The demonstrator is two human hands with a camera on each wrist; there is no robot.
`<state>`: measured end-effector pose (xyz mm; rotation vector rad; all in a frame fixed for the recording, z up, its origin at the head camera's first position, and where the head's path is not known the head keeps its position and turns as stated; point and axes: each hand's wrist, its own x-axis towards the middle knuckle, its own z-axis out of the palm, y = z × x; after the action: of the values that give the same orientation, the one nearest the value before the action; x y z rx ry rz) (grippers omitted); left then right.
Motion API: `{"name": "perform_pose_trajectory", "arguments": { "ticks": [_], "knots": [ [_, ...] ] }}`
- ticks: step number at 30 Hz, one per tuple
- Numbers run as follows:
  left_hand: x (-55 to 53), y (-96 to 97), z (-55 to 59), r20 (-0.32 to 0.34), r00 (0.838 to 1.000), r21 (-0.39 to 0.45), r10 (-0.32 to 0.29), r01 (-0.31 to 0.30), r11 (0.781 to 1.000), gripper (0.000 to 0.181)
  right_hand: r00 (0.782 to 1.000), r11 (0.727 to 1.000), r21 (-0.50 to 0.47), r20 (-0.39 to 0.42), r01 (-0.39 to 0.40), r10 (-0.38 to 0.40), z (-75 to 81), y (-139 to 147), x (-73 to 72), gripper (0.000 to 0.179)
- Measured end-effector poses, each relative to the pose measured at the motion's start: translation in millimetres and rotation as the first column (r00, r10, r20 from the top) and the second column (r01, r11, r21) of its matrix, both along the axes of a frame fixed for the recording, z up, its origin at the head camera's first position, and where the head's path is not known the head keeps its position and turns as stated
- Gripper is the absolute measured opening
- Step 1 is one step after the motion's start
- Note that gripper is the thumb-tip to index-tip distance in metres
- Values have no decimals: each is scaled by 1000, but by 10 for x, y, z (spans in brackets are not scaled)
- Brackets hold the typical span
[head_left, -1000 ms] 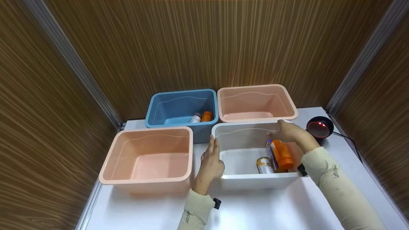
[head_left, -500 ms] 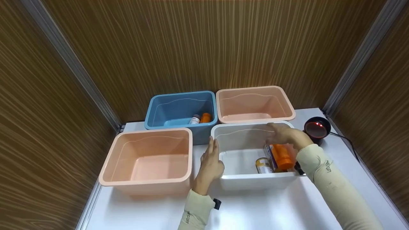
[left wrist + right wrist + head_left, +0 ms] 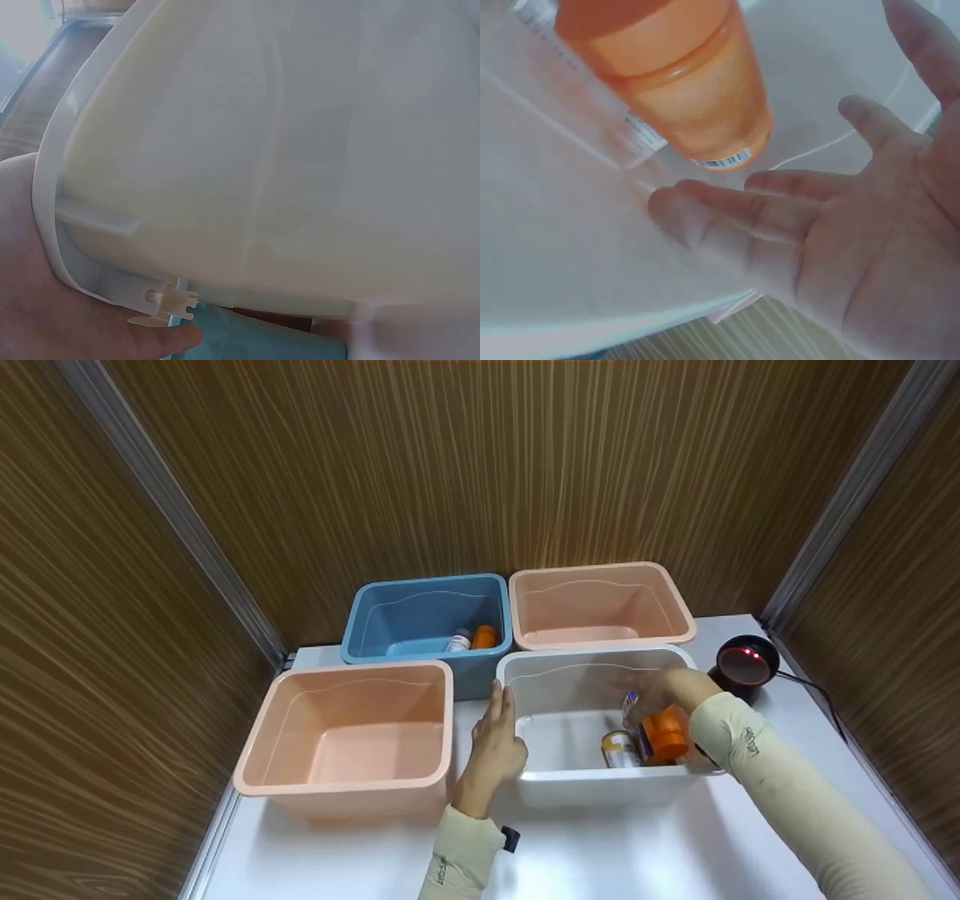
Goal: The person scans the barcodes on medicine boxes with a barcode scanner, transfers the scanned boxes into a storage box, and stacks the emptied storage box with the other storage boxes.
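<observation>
My left hand (image 3: 491,742) rests with straight fingers against the left end of a white plastic bin (image 3: 600,787). In the left wrist view, that hand (image 3: 82,322) lies along the bin's rim. My right hand (image 3: 660,694) is down inside the bin at its right end, over an orange bottle (image 3: 666,741). The right wrist view shows the fingers of this hand (image 3: 832,217) spread beside the bottle's base, holding nothing. A box with blue and white print (image 3: 629,703) lies by the bottle, partly hidden. Left of them is a white container with a yellow band (image 3: 620,750).
A peach bin (image 3: 345,787) stands front left, another peach bin (image 3: 600,575) back right. The blue bin (image 3: 427,583) at back left holds a small white bottle (image 3: 459,641) and an orange bottle (image 3: 485,637). A black round device (image 3: 747,661) with red lights and a cable stands right.
My right hand has moved from the white bin's back right rim down into the bin, now partly covering the box and the orange bottle. The left hand stays in place.
</observation>
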<state>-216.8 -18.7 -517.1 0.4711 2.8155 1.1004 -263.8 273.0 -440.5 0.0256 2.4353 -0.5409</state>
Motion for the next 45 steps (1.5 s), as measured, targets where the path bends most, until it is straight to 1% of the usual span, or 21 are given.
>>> {"name": "perform_pose_trajectory", "arguments": {
  "ticks": [1,4,6,8,10,12,15,18,19,20,25,26,27,31,33,34,36,37,40,43,45],
  "knots": [
    [0,-4,0,2,1000,-1,2,-2,1000,77,999,999,31,-15,-34,35,-5,-12,-8,92],
    [-5,-14,1,1,1000,-11,11,-11,1000,77,999,996,90,-34,-21,25,-24,-48,-28,86],
    [-4,-15,4,-1,1000,-13,15,-15,1000,77,998,991,127,-36,-47,52,-43,-56,-49,87],
    [-4,-9,-1,-2,1000,-13,16,-16,1000,77,999,988,149,-17,-25,28,-64,-61,-57,83],
    [-1,-4,-4,-4,1000,-10,13,-13,1000,77,991,969,215,-27,-125,134,-87,-64,-67,86],
    [-2,1,-3,3,1000,-14,8,-8,1000,77,978,941,276,-20,-193,207,-112,-70,-77,79],
    [-7,4,5,3,1000,-24,8,-8,1000,77,943,879,363,-4,-309,333,-136,-99,-88,65],
    [-18,14,15,8,1000,-35,8,-8,999,76,941,865,392,5,-313,338,-141,-117,-75,50],
    [-21,17,16,10,1000,-38,9,-9,999,76,935,856,403,-1,-324,354,-145,-123,-73,51],
    [-24,19,18,12,1000,-38,11,-10,999,76,932,855,399,-3,-331,362,-149,-130,-71,52],
    [-18,14,25,14,1000,-41,18,-18,999,76,931,877,342,-18,-338,365,-155,-132,-72,56],
    [-15,13,24,16,1000,-40,18,-17,999,76,934,887,320,-16,-332,356,-153,-129,-77,52],
    [-11,10,24,18,1000,-40,17,-17,999,76,933,889,310,-21,-336,359,-155,-125,-86,50],
    [-5,9,19,25,1000,-39,17,-16,999,76,907,873,296,-46,-387,418,-162,-96,-138,39],
    [-4,14,24,21,1000,-39,17,-16,999,76,875,842,326,-76,-431,478,-159,-69,-163,34],
    [-5,16,24,18,1000,-39,16,-15,999,76,866,834,334,-91,-439,492,-150,-54,-173,33],
    [-7,18,19,12,1000,-35,17,-16,999,76,863,839,331,-116,-432,491,-109,-24,-183,32],
    [-9,19,17,10,1000,-35,17,-16,999,76,857,836,337,-132,-433,497,-80,-5,-186,29],
    [-11,19,10,6,1000,-28,15,-15,999,76,863,871,278,-200,-405,465,45,53,-176,25],
    [-12,13,2,13,1000,-23,16,-16,1000,77,853,894,225,-280,-387,440,205,115,-138,26],
    [-13,4,-3,16,1000,-20,20,-19,1000,76,855,915,184,-330,-359,401,321,147,-103,28]
  ]
}}
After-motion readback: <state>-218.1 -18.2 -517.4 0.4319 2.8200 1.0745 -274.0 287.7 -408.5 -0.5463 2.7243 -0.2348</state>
